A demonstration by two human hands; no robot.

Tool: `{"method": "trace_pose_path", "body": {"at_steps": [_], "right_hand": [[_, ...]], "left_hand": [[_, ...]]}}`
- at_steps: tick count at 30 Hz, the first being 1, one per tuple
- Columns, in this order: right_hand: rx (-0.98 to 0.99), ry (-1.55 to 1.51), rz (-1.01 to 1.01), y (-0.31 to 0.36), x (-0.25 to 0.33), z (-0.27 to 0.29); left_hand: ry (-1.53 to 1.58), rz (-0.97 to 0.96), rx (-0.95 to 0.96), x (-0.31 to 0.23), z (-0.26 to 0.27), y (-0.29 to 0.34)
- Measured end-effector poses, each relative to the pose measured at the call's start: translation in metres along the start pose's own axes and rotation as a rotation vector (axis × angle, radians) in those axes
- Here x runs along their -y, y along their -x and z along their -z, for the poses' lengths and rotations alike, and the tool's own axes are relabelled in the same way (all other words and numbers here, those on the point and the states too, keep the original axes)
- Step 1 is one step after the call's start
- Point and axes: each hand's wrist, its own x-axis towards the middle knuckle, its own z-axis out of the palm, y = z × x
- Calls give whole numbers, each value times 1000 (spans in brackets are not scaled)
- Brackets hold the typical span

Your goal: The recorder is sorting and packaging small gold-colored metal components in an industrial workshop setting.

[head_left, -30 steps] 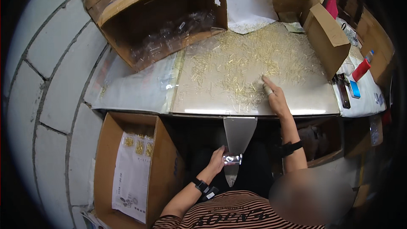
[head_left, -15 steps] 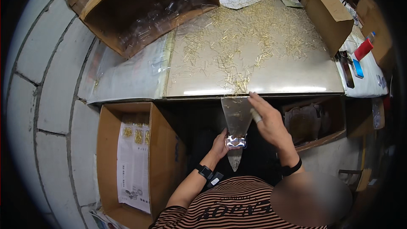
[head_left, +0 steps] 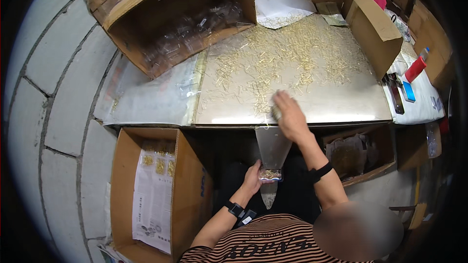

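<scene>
My left hand (head_left: pixel 252 178), closed, holds a small clear plastic box (head_left: pixel 270 174) with gold-coloured pieces inside. The box sits right under the lower end of a grey tapering chute (head_left: pixel 273 148), which hangs from the table's front edge. Just above the chute's top, my right hand (head_left: pixel 290 116) rests over the front of the tabletop, its fingers stretched out and slightly blurred. I see nothing gripped in it; a pale wrap shows on one finger. Many thin bent gold-coloured wire pieces (head_left: pixel 265 70) lie scattered beyond the fingertips, thickest toward the back.
A tilted cardboard box (head_left: pixel 141 24) with clear plastic boxes stands at the back left. Below left, an open carton (head_left: pixel 124 199) holds filled boxes on printed paper. A cardboard flap (head_left: pixel 375 29), red cylinder (head_left: pixel 415 69) and blue item (head_left: pixel 408 92) are at right.
My right hand has moved from beside the chute up onto the table edge. Gold pieces now show in the box, which looked shiny and bare before. The whole view has shifted slightly.
</scene>
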Motion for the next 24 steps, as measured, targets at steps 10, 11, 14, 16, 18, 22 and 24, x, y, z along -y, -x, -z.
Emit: {"method": "trace_pose_path", "body": {"at_steps": [10,11,14,16,18,22,24], "right_hand": [[5,-514,-94,26,23,36],[-56,-487,-98,19,25,41],[-139,-342,16,-26,38,30],[-102,-149,63,-42,44,4],[-62,45,120,-44,35,-21],[-126,-9,75,1,31,-26],[-126,-43,31,27,44,-12]], "left_hand": [[-40,15,92,-11,-1,1],[-42,23,91,-13,-7,3],[-72,39,88,-18,-17,8],[-51,43,43,-14,-15,7],[-21,30,3,-3,-6,2],[9,1,10,1,-3,-1],[33,12,13,7,6,-5]]}}
